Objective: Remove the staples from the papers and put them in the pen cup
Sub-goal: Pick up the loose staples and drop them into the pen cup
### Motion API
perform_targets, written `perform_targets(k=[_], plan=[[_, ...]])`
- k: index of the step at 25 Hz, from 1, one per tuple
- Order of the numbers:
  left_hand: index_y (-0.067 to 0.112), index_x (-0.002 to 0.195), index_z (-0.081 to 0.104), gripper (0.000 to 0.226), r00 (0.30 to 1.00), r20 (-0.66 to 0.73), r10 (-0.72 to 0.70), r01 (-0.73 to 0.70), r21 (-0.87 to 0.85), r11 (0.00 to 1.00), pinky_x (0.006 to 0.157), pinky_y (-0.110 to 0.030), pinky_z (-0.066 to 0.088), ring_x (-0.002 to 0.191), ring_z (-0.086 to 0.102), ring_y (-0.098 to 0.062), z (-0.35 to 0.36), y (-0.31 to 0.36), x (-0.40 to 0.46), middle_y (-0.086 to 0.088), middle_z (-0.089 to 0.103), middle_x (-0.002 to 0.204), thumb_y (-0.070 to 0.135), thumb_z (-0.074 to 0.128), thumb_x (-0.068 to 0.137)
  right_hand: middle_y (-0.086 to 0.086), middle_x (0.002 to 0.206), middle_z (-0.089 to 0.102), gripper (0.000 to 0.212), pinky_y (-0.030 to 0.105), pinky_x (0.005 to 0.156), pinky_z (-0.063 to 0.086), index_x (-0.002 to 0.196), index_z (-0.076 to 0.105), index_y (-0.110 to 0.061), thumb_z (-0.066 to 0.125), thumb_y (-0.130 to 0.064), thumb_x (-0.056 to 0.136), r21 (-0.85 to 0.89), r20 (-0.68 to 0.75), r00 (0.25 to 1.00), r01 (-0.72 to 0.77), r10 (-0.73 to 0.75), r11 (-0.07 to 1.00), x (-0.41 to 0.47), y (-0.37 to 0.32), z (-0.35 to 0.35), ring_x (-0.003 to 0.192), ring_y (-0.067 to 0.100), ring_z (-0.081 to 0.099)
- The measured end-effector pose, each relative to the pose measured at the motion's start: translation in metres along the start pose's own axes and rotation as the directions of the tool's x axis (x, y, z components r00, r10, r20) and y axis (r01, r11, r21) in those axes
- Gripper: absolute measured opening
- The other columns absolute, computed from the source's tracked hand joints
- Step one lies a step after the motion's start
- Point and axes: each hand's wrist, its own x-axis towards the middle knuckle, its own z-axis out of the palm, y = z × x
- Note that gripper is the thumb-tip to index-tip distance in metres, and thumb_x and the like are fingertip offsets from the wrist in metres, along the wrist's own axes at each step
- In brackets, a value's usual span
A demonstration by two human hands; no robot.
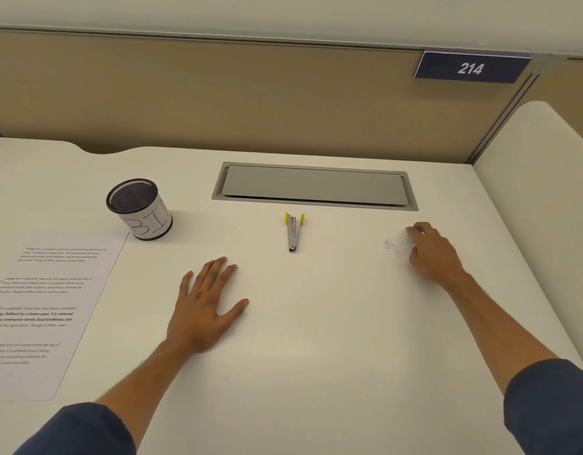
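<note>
A small heap of loose staples point(393, 245) lies on the white desk point(316, 323) at the right. My right hand point(433, 254) is over its right side, fingers curled down onto the staples; whether it pinches any I cannot tell. My left hand point(205, 303) rests flat on the desk, fingers straight and spread, holding nothing. A grey staple remover point(293, 232) with yellow knobs lies between the hands, a little further back. The black mesh pen cup point(140, 208), wrapped in a white label, stands at the back left. Printed papers point(50, 307) lie flat at the left edge.
A grey cable-hatch lid point(313, 185) is set into the desk behind the staple remover. A beige partition with a sign reading 214 point(470, 68) closes the back, and a white side panel point(539, 178) borders the right.
</note>
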Motion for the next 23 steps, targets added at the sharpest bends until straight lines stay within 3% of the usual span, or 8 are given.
perform_targets(k=[8, 12, 18, 21, 23], plan=[[0.033, 0.151, 0.029, 0.071, 1.000, -0.008, 0.008, -0.008, 0.001, 1.000, 0.122, -0.045, 0.006, 0.150, 0.012, -0.008, 0.000, 0.000, 0.000, 0.011, 0.019, 0.162, 0.070, 0.028, 0.090, 0.012, 0.126, 0.053, 0.038, 0.039, 0.086, 0.048, 0.122, 0.058, 0.000, 0.045, 0.001, 0.087, 0.019, 0.018, 0.995, 0.096, -0.097, 0.995, -0.009, -0.009, 0.005, 0.111, 0.031, 0.052], [0.033, 0.150, 0.029, 0.071, 1.000, -0.012, 0.012, -0.012, 0.008, 1.000, 0.121, -0.045, 0.006, 0.150, 0.012, -0.008, 0.000, 0.000, 0.000, 0.011, 0.020, 0.162, 0.070, 0.027, 0.090, 0.010, 0.121, 0.056, 0.034, 0.038, 0.086, 0.048, 0.120, 0.060, -0.003, 0.053, -0.016, 0.089, 0.061, 0.025, 1.000, 0.004, -0.005, 0.998, -0.003, -0.006, -0.001, 0.105, 0.032, 0.058], [0.032, 0.150, 0.030, 0.070, 1.000, -0.018, 0.018, -0.018, 0.009, 1.000, 0.121, -0.045, 0.007, 0.150, 0.013, -0.009, 0.000, 0.000, 0.000, 0.010, 0.020, 0.162, 0.069, 0.028, 0.090, 0.012, 0.089, 0.061, 0.015, 0.035, 0.068, 0.044, 0.086, 0.066, -0.003, 0.053, -0.010, 0.087, 0.063, 0.037, 0.998, 0.047, -0.049, 0.997, -0.001, -0.015, -0.001, 0.081, 0.033, 0.059], [0.032, 0.150, 0.030, 0.070, 1.000, -0.020, 0.014, -0.014, 0.007, 1.000, 0.121, -0.044, 0.005, 0.150, 0.013, -0.009, 0.000, 0.000, 0.000, 0.010, 0.020, 0.162, 0.069, 0.028, 0.090, 0.014, 0.076, 0.061, 0.021, 0.037, 0.064, 0.045, 0.074, 0.062, 0.000, 0.055, -0.014, 0.087, 0.082, 0.058, 0.996, 0.055, -0.060, 0.995, 0.000, -0.018, -0.003, 0.074, 0.035, 0.059], [0.033, 0.150, 0.030, 0.071, 1.000, -0.020, 0.013, -0.013, 0.003, 1.000, 0.121, -0.044, 0.005, 0.150, 0.013, -0.009, 0.000, 0.000, 0.000, 0.010, 0.020, 0.162, 0.069, 0.028, 0.090, 0.009, 0.064, 0.053, 0.028, 0.037, 0.061, 0.039, 0.060, 0.051, -0.008, 0.056, -0.014, 0.087, 0.093, 0.058, 0.996, 0.058, -0.063, 0.994, 0.001, -0.021, -0.006, 0.066, 0.033, 0.051]])
